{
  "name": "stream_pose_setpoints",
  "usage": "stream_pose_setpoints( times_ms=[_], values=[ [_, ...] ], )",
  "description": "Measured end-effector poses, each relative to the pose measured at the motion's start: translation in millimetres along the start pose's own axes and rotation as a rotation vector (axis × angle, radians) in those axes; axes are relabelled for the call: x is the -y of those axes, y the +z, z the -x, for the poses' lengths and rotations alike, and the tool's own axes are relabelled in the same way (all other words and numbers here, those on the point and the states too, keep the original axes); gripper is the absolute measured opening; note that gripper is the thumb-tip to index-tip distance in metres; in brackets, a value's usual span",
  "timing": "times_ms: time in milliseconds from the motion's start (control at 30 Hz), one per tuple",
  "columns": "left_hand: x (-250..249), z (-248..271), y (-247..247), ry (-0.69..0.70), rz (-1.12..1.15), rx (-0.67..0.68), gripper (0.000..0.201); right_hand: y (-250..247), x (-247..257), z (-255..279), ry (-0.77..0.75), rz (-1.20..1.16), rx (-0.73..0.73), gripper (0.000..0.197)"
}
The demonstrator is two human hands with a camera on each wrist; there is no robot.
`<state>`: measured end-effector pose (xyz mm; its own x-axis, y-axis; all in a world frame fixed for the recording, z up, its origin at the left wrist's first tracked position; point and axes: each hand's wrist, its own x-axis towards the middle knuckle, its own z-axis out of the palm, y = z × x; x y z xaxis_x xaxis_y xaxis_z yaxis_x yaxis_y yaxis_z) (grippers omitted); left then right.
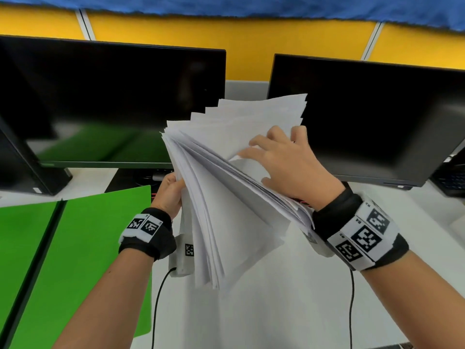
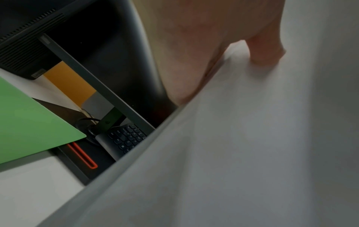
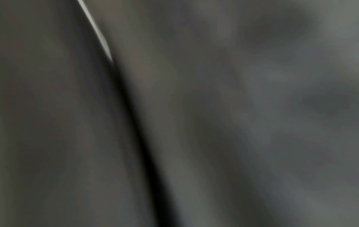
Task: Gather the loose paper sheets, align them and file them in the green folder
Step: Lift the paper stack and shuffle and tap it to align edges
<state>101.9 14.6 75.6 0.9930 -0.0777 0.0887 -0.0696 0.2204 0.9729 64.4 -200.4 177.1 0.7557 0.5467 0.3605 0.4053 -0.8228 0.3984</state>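
A thick, fanned stack of white paper sheets [image 1: 226,187] is held up above the desk, its edges uneven. My left hand [image 1: 169,190] grips the stack's left edge, thumb on the near face; in the left wrist view the paper [image 2: 242,145] fills the right side, with a fingertip [image 2: 266,52] pressing it. My right hand [image 1: 281,162] lies on the stack's right side with fingers curled over the top sheets. The green folder [image 1: 83,248] lies open on the desk at the left, also seen as the folder [image 2: 29,122] corner. The right wrist view shows only dark blurred paper [image 3: 233,122].
Two dark monitors [image 1: 113,102] [image 1: 364,117] stand behind the stack. A black keyboard [image 2: 126,138] and a monitor stand base with a red slot [image 2: 81,155] sit under the left monitor. Black cables [image 1: 158,298] run across the white desk [image 1: 289,311].
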Motion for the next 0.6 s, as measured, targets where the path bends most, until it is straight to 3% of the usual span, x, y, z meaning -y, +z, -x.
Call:
stream_pose_setpoints(
  times_ms=[67, 167, 300, 433, 500, 600],
  values=[
    [-2, 0, -1, -0.004, -0.003, -0.017, 0.054, 8, 9, -5, -0.085, 0.055, -0.063, 0.043],
    [-3, 0, 1, -0.022, 0.038, -0.012, 0.044, 15, 19, -9, -0.089, 0.118, -0.047, 0.044],
    [0, 0, -5, -0.057, 0.043, -0.002, 0.062, 14, 11, -13, -0.099, 0.183, -0.007, 0.049],
    [-1, -1, -6, -0.014, 0.059, -0.006, 0.026, 15, 0, -10, -0.165, 0.224, -0.078, 0.060],
    [-1, -1, -5, -0.012, 0.054, -0.045, 0.044, 12, -5, -10, -0.179, 0.203, -0.120, 0.063],
    [-12, 5, 5, -0.018, 0.032, -0.095, 0.059, 9, -7, -10, -0.169, 0.275, -0.047, 0.038]
  ],
)
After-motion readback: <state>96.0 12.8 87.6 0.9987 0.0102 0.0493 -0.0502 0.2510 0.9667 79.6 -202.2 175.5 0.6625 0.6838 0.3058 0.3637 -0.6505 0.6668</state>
